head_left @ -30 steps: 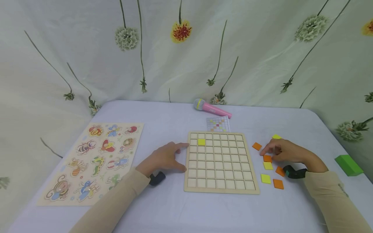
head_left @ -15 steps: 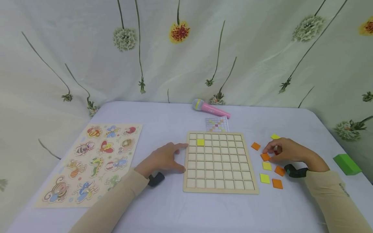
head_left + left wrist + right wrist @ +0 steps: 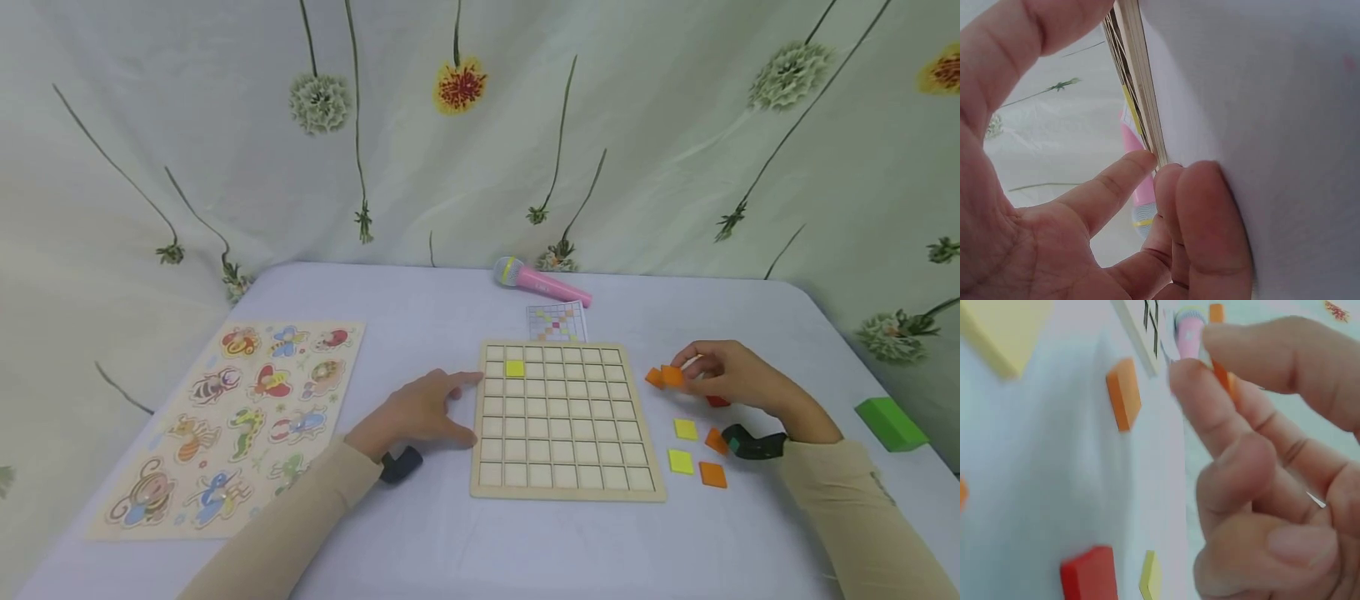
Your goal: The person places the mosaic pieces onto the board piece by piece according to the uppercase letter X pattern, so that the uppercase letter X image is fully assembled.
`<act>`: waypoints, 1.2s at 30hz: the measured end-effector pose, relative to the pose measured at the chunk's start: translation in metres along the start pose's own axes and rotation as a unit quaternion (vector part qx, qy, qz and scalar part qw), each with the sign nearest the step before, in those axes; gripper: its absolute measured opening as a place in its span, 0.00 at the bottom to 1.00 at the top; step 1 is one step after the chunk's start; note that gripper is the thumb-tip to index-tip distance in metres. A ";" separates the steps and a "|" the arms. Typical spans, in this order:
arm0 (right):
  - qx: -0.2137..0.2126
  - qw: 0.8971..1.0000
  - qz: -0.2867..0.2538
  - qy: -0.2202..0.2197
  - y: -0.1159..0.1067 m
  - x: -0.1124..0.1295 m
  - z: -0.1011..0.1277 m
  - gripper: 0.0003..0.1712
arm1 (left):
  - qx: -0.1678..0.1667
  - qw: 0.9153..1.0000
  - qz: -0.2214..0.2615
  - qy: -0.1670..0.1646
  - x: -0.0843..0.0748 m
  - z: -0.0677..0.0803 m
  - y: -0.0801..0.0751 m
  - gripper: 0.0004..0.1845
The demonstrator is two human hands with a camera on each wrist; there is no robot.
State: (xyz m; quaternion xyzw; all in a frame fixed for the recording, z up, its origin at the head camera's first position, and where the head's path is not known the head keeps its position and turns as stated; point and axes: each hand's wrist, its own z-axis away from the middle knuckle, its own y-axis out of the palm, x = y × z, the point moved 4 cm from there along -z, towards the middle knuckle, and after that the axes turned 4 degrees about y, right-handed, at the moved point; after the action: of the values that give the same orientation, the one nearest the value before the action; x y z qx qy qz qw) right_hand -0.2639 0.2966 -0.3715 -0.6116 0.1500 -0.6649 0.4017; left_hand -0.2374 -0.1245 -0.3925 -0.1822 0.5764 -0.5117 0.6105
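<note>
A square wooden grid board (image 3: 566,493) lies on the table, with one yellow tile (image 3: 515,368) in a cell near its top left. My left hand (image 3: 423,408) touches the board's left edge with a straight index finger and the thumb spread apart; its other fingers are bent against the table in the left wrist view. To the right of the board, my right hand (image 3: 738,382) pinches an orange tile (image 3: 672,377) between thumb and fingers, raised above the table. Another orange tile (image 3: 1124,397) lies close by, and a red tile (image 3: 1090,575) lies beneath the hand.
Several loose tiles lie right of the board, among them a yellow tile (image 3: 681,462) and an orange tile (image 3: 713,475). Behind the board are a patterned grid card (image 3: 557,322) and a pink microphone (image 3: 551,285). An insect puzzle board (image 3: 247,467) lies left; a green block (image 3: 892,423) sits far right.
My right hand has picked up the orange tile from beside a yellow one and moved it up and slightly left. The red tile now shows below the hand. My left hand has stayed put.
</note>
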 end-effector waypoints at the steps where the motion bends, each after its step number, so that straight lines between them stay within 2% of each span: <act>1: -0.002 1.000 -0.011 0.003 0.000 0.001 0.000 0.17 | -0.001 1.000 0.000 -0.002 0.000 0.000 0.000 0.53; 5: -0.011 0.999 -0.047 0.000 0.003 0.006 0.000 0.19 | -0.001 1.000 0.000 -0.007 0.001 -0.001 0.001 0.52; 10: -0.029 0.998 -0.064 -0.009 0.006 0.012 -0.001 0.21 | -0.002 1.000 -0.002 -0.004 0.001 -0.002 0.001 0.52; 17: -0.045 0.996 -0.077 0.016 0.012 0.018 -0.005 0.23 | -0.003 1.000 0.002 -0.008 0.002 -0.001 0.002 0.52; 36: -0.005 0.996 -0.091 0.022 0.032 0.045 -0.033 0.23 | -0.002 1.000 0.005 -0.014 0.002 0.000 0.001 0.52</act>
State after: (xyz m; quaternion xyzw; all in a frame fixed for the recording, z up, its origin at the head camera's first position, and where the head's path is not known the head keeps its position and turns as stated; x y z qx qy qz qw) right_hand -0.2800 0.2345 -0.3691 -0.6098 0.1059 -0.7114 0.3329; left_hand -0.2376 -0.1254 -0.3942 -0.1876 0.5701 -0.5049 0.6204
